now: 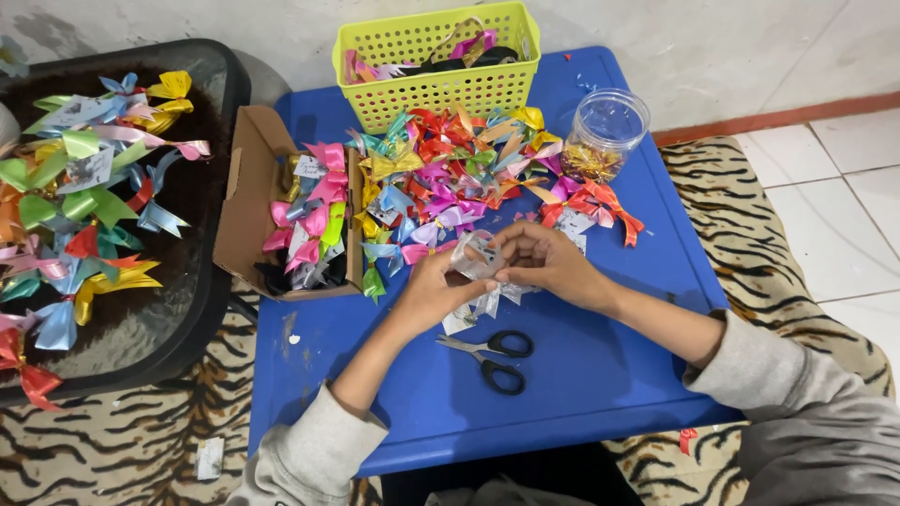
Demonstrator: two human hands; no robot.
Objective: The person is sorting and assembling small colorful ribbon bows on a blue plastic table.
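A low blue plastic table (600, 375) is set on a tiger-striped rug (122, 440). Beside it, on the left, a round black glass-topped table (178, 309) is covered with shiny ribbon bows (75, 187) in many colours. At the back of the blue table, a yellow-green plastic basket with holes (436, 89) is seen, with ribbons inside it. A big heap of bright ribbon bows (469, 169) is piled in front of the basket. An open brown cardboard box (246, 206) with pink and green bows in it is placed to the left of the heap. A clear round plastic jar (605, 136) is stood at the right of the heap.

A small silver ribbon bow (480, 267) is held over the middle of the blue table. It is pinched from the left by the left hand (433, 290) and from the right by the fingers of the right hand (548, 262). Black-handled scissors (492, 356) are left lying just in front of the hands.
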